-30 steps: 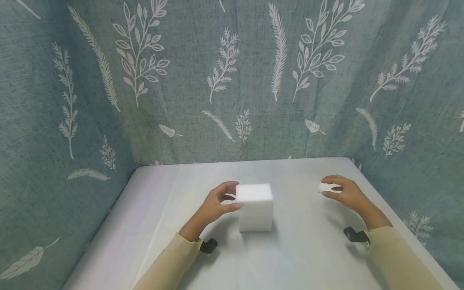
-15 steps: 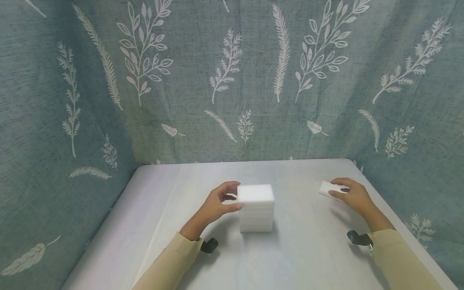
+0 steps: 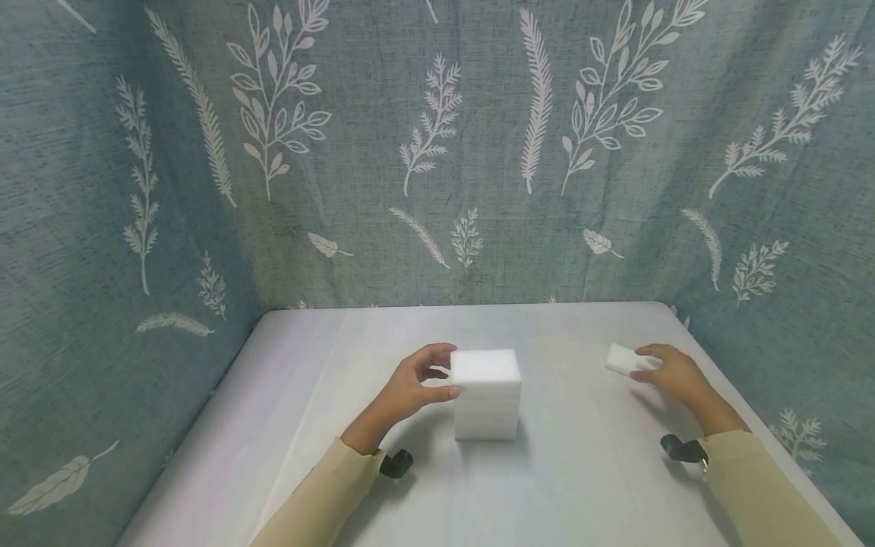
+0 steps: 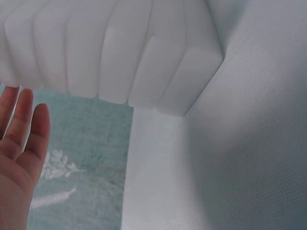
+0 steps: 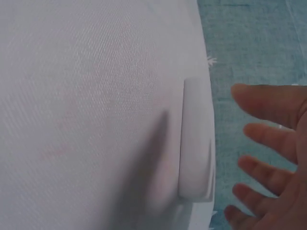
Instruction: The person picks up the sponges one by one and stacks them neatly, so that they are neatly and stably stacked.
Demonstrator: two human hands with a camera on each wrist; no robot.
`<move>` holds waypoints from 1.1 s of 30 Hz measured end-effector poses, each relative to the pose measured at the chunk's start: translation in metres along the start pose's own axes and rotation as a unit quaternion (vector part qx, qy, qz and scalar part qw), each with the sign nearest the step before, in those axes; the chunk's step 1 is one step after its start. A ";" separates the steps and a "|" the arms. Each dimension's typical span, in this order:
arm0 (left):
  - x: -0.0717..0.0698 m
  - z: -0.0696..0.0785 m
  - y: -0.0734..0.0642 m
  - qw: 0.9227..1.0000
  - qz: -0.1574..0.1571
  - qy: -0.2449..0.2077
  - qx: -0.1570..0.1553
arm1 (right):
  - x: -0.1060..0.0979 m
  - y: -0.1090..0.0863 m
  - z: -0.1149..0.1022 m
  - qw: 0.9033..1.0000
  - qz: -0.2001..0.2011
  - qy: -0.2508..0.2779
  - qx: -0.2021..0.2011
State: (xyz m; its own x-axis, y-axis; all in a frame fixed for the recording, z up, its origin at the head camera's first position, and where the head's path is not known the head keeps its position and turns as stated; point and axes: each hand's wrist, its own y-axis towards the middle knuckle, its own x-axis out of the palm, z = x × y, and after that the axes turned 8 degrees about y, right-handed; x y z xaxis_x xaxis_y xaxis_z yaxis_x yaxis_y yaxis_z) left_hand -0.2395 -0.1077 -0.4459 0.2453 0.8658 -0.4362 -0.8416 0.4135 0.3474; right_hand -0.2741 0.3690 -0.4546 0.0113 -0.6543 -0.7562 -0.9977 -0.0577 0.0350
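Observation:
White sponges, rectangular and smooth, are piled flat in a tall stack (image 3: 487,395) at the middle of the table. At its upper left edge is my left hand (image 3: 418,382), thumb by the front corner and fingers by the back one. The left wrist view has its loosely extended fingers (image 4: 24,110) against the side of the stacked sponges (image 4: 120,57). A single white sponge (image 3: 620,360) lies at the right. My right hand (image 3: 677,376) hovers over its right end, thumb and fingers spread; in the right wrist view they are apart from the sponge (image 5: 195,139).
A white-covered table (image 3: 547,486) spreads under both hands. Green-blue fabric (image 3: 355,152) with white leaf prints hangs behind it and along both sides. A dark wrist-worn device (image 3: 396,463) sits at each sleeve cuff.
My right hand has drawn back to the right and its fingers have parted from the single sponge, which now shows more fully. The left hand stays at the stack.

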 end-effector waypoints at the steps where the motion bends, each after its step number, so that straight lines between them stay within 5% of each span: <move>1: 0.000 0.000 0.000 1.000 0.000 0.001 0.001 | 0.000 0.001 0.001 1.000 -0.006 -0.001 0.003; 10: 0.000 -0.002 0.001 1.000 -0.006 -0.010 0.002 | -0.002 0.001 0.002 0.998 -0.055 -0.032 0.008; 24: 0.001 0.001 0.000 1.000 -0.006 -0.015 -0.006 | 0.009 0.005 0.011 0.998 -0.005 -0.057 0.014; 33: 0.001 -0.002 0.001 1.000 -0.004 -0.011 -0.008 | 0.013 0.009 0.009 0.996 -0.018 -0.064 0.057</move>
State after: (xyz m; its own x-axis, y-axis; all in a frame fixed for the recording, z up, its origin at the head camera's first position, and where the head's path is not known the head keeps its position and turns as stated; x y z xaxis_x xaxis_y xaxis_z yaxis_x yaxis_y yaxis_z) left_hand -0.2411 -0.1076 -0.4480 0.2626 0.8684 -0.4206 -0.8474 0.4160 0.3298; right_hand -0.2833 0.3669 -0.4704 0.0452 -0.5519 -0.8327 -0.9980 0.0118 -0.0620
